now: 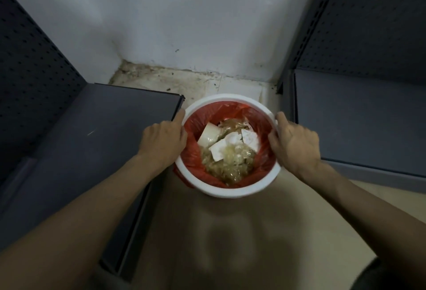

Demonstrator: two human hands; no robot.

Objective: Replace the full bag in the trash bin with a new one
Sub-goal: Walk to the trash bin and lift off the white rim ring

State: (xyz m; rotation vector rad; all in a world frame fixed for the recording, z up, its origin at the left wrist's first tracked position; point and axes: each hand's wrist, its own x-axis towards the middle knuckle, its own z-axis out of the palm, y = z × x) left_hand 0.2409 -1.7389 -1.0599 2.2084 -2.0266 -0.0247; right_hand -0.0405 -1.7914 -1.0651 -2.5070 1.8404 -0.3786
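Observation:
A round white trash bin [230,190] stands on the floor between two grey shelf units. A red bag [198,119] lines it, filled with crumpled white paper and clear plastic wrap [228,151]. My left hand [162,142] grips the bin's left rim, thumb along the outside edge. On the opposite side, my right hand [294,143] holds the right rim with its fingers curled over the edge. No new bag is in view.
A dark grey shelf base [76,142] lies close on the left, and another shelf base [359,123] on the right, both with perforated back panels. A stained white wall [184,24] and dirty floor corner sit behind the bin. Beige floor [230,232] spreads in front.

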